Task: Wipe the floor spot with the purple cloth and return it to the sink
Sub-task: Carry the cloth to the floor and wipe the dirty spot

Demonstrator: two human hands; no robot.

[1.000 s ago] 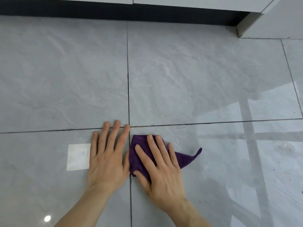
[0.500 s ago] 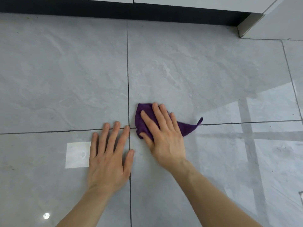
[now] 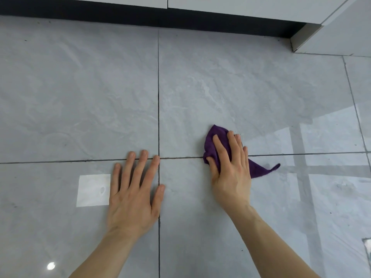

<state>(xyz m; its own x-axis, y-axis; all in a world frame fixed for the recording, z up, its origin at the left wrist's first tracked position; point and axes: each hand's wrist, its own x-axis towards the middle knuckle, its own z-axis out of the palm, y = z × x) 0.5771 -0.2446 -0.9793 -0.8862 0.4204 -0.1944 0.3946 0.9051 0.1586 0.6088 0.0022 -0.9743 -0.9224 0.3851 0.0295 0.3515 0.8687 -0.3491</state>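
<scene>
Grey glossy floor tiles (image 3: 220,87), marbled, divided by dark grout lines (image 3: 158,97) that crossed near the lower middle of the floor; a black kickboard (image 3: 140,16) and white cabinet fronts (image 3: 241,3) ran along the far edge. Item one: purple cloth (image 3: 217,137), bunched, lying on the floor just right of the grout crossing and straddling the horizontal line, one pointed corner trailing toward the right edge. Item two: right hand (image 3: 230,167), fingers spread flat and pressed on top of the cloth, pinning rather than gripping it. Item three: left hand (image 3: 132,193), splayed flat and empty on the bare tile just left of the vertical grout line, apparently bracing the body. No distinct spot could be made out on the tile; reflections obscured the surface. Sink not in view. Judged step: wiping, return not yet begun. Recommended handling: keep the palm weight even over the cloth so it does not slip out, work in overlapping passes across the grout line where dirt would lodge, fold the trailing corner under, then gather the cloth fully before rising.
</scene>
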